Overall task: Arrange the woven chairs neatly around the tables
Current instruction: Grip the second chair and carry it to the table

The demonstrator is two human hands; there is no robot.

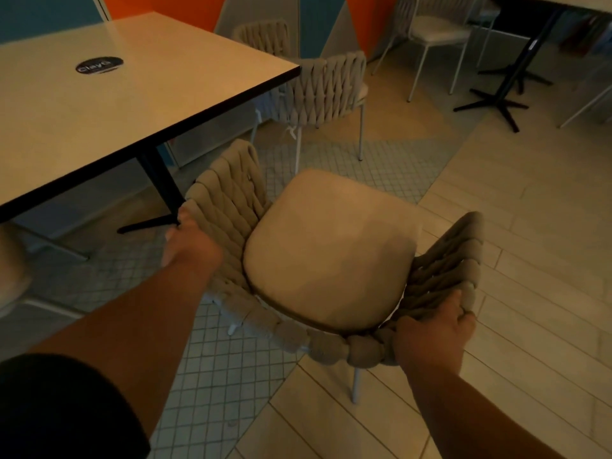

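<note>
Near the middle of the frame, a beige rope-woven chair [231, 210] on thin pale metal legs stands over the seam where small square floor tiles [212, 376] meet pale floor planks [530, 226]. Its smooth tan seat cushion [331, 246] faces up, and its curved back is turned toward the bottom of the frame. Whether all its feet touch the floor cannot be told.

The left hand [190, 241] clasps the outer side of the woven back at the chair's left edge, fingers curled round the rope; motion blur hides the fingertips. The right hand [430, 332] grips the top rim at the lower right of the back, fingers wrapped over the rope. A dark sleeve [66, 409] fills the lower left corner.

To the upper left, just beside the chair, is a pale square table with a dark edge [165, 104] on a black pedestal, with a round black sticker [99, 65] on its top. At its far right corner sits a second woven chair [326, 84], tucked near the tabletop, and a third woven chair back [261, 36] shows behind the table against an orange and blue wall [159, 5]. At the upper right, well apart, are a white-framed chair [437, 33] and the black cross base of another table [493, 106].
</note>
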